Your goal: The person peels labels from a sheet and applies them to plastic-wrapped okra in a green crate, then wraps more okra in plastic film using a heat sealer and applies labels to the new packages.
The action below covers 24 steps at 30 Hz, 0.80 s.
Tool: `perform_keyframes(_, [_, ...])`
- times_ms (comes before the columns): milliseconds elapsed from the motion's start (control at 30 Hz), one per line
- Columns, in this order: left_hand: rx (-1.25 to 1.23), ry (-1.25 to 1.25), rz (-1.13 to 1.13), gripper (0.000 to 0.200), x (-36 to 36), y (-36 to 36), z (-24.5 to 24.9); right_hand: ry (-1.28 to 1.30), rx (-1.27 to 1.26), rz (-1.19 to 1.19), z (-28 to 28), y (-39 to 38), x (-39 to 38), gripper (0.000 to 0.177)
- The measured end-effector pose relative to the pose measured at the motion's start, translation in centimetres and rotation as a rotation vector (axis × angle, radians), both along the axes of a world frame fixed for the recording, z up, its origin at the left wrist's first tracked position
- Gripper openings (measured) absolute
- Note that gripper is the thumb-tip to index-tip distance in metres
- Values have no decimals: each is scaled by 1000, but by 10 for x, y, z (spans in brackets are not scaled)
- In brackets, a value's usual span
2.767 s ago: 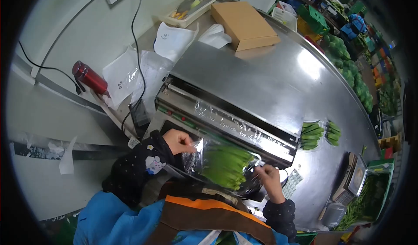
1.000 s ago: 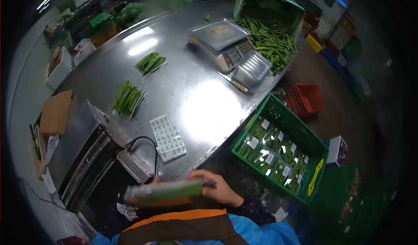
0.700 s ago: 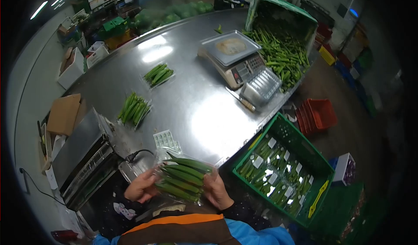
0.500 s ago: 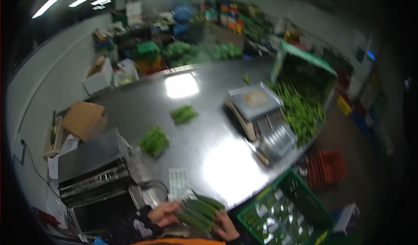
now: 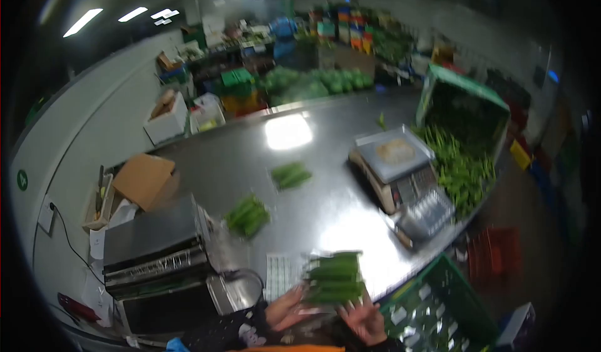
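A bundle of long green vegetables is held between my two hands near the table's front edge. My left hand grips the bundle's left side. On its lower right side, my right hand holds it with the fingers somewhat spread. Just left of the bundle lies a white sheet with a grid of labels. Two more green bunches rest farther back on the metal table, one leafy-looking and one smaller.
A scale stands right of centre, beside a tipped green crate spilling green pods. A wrapping machine is at left. A green crate of packs sits at lower right. A person in blue is far back.
The bundle has moved up and right in view and now lies more level between my hands. The whole view has shifted, with the table items farther right.
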<state>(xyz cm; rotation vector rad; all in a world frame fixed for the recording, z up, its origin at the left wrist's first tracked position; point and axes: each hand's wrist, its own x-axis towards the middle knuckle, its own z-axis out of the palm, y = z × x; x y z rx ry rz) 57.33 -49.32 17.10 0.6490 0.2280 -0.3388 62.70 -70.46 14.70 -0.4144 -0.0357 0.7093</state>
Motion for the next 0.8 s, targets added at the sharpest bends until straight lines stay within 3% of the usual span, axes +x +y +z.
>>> perform_keyframes(33, [332, -376, -117, 46, 4, -1, -42, 41, -137, 31, -7, -3, -7, 96])
perform_keyframes(67, [433, -242, -69, 43, 3, -15, -85, -184, -338, 55, -18, -1, -9, 92])
perform_keyframes(100, [397, -488, 2, 44, -1, -34, -23, -163, -268, -55, -23, 5, -16, 83])
perform_keyframes(133, [461, -180, -103, 48, 4, -47, -5, -181, -267, -105, -43, 5, -19, 71])
perform_keyframes(167, [566, -297, -124, 60, 2, -57, -13, 212, 2, -136, -16, 11, -15, 61])
perform_keyframes(233, [829, -457, -309, 73, 2, -64, -29, 316, 47, -176, -35, -10, -18, 56])
perform_keyframes(333, [892, -389, -371, 80, 8, -72, 18, 163, -53, -394, -38, -67, -8, 52])
perform_keyframes(367, [895, -400, -368, 77, 9, -68, 12, 111, -141, -434, -33, -99, -3, 51])
perform_keyframes(433, [560, -71, -407, 66, 8, -58, 9, 28, -442, -635, -59, -163, 6, 53])
perform_keyframes(500, [555, -71, -368, 50, 3, -43, -6, -46, -675, -747, -83, -214, 7, 58])
perform_keyframes(533, [597, -49, -274, 31, 1, -40, -8, -51, -682, -745, -113, -238, 10, 58])
perform_keyframes(600, [593, -9, -216, 25, -1, -29, -16, 162, -995, -928, -169, -275, 16, 62])
perform_keyframes(633, [598, 36, -160, 20, -2, -24, -20, 135, -896, -853, -168, -273, 23, 63])
perform_keyframes(700, [629, 53, -144, 17, -5, -21, -26, 234, -988, -906, -192, -270, 39, 61])
perform_keyframes(800, [684, 75, -133, 15, -5, -19, -27, 86, -990, -798, -215, -269, 65, 67])
